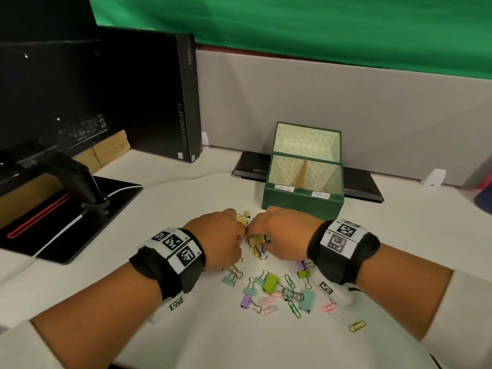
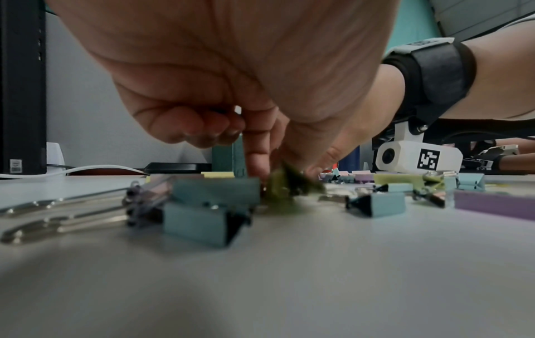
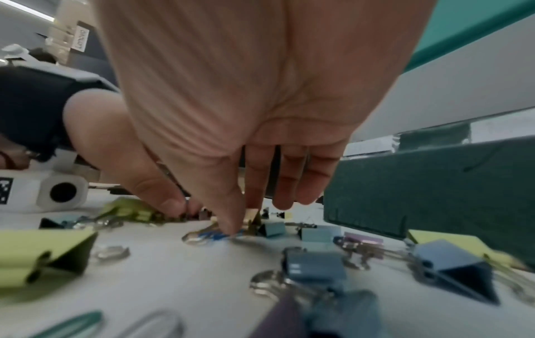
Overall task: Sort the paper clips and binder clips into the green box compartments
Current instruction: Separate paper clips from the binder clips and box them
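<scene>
Both hands meet over the far end of a spread of coloured clips on the white table [image 1: 186, 328]. My left hand [image 1: 226, 235] has its fingers curled, and forefinger and thumb pinch a yellow binder clip [image 2: 282, 186], blurred in the left wrist view. My right hand [image 1: 269, 235] points its fingers down; its forefinger tip presses on a blue paper clip [image 3: 214, 235] beside a yellow binder clip [image 3: 252, 220], with the thumb apart to the left. The green box [image 1: 300, 206] stands just beyond the hands, its three compartments looking empty.
Near me lie mint [image 1: 229, 280], green [image 1: 270, 282] and purple [image 1: 246, 300] binder clips, plus pink [image 1: 269, 307] and yellow [image 1: 356, 326] paper clips. A black monitor base [image 1: 80, 209] and tower [image 1: 183, 102] stand left. A flat black device [image 1: 359, 187] lies behind the box.
</scene>
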`<action>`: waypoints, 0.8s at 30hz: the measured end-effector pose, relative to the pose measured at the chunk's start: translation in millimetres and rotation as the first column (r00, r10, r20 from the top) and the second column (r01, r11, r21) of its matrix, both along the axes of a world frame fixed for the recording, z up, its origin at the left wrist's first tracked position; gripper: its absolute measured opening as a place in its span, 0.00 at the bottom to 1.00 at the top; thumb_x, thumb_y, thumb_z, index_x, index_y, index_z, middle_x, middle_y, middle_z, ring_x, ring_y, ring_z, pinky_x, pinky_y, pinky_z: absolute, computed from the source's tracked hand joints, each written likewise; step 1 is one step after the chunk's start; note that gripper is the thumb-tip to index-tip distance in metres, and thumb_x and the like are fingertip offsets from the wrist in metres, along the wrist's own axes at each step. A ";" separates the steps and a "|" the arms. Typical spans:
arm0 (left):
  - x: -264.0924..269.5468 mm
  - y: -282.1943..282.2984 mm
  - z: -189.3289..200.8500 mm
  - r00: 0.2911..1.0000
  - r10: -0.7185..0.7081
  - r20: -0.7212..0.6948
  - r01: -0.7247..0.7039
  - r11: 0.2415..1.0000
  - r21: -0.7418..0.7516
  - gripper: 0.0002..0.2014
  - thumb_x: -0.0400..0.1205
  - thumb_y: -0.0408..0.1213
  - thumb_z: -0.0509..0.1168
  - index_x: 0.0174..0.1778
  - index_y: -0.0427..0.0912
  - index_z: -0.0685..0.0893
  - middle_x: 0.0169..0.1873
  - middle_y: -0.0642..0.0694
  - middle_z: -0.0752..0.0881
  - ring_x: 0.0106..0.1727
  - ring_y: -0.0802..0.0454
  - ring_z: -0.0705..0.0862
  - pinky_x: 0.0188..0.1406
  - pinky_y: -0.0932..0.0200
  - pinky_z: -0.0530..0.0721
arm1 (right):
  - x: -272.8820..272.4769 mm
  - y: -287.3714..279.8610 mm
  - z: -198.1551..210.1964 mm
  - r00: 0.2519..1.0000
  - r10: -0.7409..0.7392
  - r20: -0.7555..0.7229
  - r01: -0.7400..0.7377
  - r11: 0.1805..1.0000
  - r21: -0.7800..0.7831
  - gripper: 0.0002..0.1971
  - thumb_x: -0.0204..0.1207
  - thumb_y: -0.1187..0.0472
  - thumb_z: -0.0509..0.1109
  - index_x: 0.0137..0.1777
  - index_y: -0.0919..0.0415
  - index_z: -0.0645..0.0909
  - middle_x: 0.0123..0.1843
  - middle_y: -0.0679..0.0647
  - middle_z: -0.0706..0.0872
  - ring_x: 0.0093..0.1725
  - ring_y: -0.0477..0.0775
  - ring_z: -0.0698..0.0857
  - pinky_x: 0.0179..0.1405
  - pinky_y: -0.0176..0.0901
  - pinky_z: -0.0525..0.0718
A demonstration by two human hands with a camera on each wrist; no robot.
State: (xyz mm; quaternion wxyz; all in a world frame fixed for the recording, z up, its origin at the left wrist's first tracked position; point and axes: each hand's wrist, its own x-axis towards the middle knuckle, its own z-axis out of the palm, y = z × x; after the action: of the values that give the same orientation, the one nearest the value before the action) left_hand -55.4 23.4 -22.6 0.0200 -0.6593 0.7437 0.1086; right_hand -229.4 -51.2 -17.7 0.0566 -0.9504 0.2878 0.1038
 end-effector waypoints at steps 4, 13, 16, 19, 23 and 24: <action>-0.7 -2.1 -1.5 1.000 0.021 -0.010 -0.021 1.000 -0.013 0.04 0.81 0.41 0.62 0.41 0.54 0.77 0.48 0.52 0.72 0.38 0.53 0.74 0.37 0.59 0.72 | 4.5 -4.8 -4.1 0.997 -0.071 -0.010 0.072 0.995 0.069 0.20 0.77 0.64 0.68 0.64 0.40 0.79 0.56 0.47 0.82 0.52 0.54 0.83 0.52 0.52 0.87; -4.7 -22.0 -3.3 0.998 -0.056 -0.017 0.057 0.997 0.057 0.21 0.87 0.46 0.57 0.75 0.68 0.76 0.61 0.50 0.72 0.63 0.48 0.78 0.59 0.56 0.79 | -36.0 -16.8 19.4 0.968 -0.248 -0.033 0.250 0.962 0.113 0.19 0.73 0.63 0.73 0.60 0.43 0.80 0.51 0.46 0.82 0.48 0.51 0.82 0.45 0.41 0.84; -9.0 -25.7 -1.6 0.997 -0.071 -0.029 0.073 0.996 0.043 0.19 0.86 0.45 0.59 0.72 0.65 0.80 0.54 0.53 0.69 0.60 0.50 0.79 0.53 0.60 0.76 | -36.2 -11.2 18.2 0.975 -0.198 -0.100 0.203 0.978 0.048 0.24 0.72 0.62 0.72 0.67 0.41 0.79 0.60 0.46 0.79 0.58 0.51 0.79 0.58 0.49 0.84; -9.8 -23.8 0.0 0.995 -0.098 -0.016 0.098 0.995 0.027 0.17 0.82 0.49 0.62 0.68 0.63 0.83 0.53 0.53 0.70 0.55 0.50 0.80 0.53 0.55 0.82 | -25.0 -3.3 13.3 0.994 -0.111 0.016 0.111 0.993 0.035 0.23 0.77 0.62 0.66 0.69 0.39 0.80 0.65 0.43 0.80 0.63 0.49 0.78 0.64 0.48 0.80; -10.5 -20.7 3.2 0.995 -0.100 0.004 0.100 0.995 0.028 0.12 0.82 0.54 0.65 0.58 0.60 0.88 0.52 0.52 0.70 0.47 0.52 0.77 0.47 0.57 0.77 | -9.1 2.2 7.0 1.000 0.026 -0.013 -0.026 1.000 0.014 0.18 0.81 0.60 0.65 0.67 0.43 0.85 0.65 0.44 0.83 0.63 0.52 0.82 0.63 0.48 0.80; -10.9 -20.0 3.8 0.996 -0.092 -0.006 0.092 0.995 0.026 0.11 0.81 0.54 0.65 0.56 0.60 0.88 0.50 0.53 0.70 0.46 0.52 0.77 0.45 0.58 0.75 | -7.4 2.5 6.3 0.999 0.040 -0.021 -0.040 0.999 0.012 0.18 0.81 0.59 0.65 0.66 0.43 0.85 0.64 0.44 0.84 0.62 0.52 0.82 0.61 0.47 0.80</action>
State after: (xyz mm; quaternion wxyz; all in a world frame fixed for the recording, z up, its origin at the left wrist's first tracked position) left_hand -66.3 3.3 -18.9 0.0320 -0.6237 0.7720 0.1186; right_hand -236.7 -48.7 -11.4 0.0570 -0.9544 0.2687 0.1168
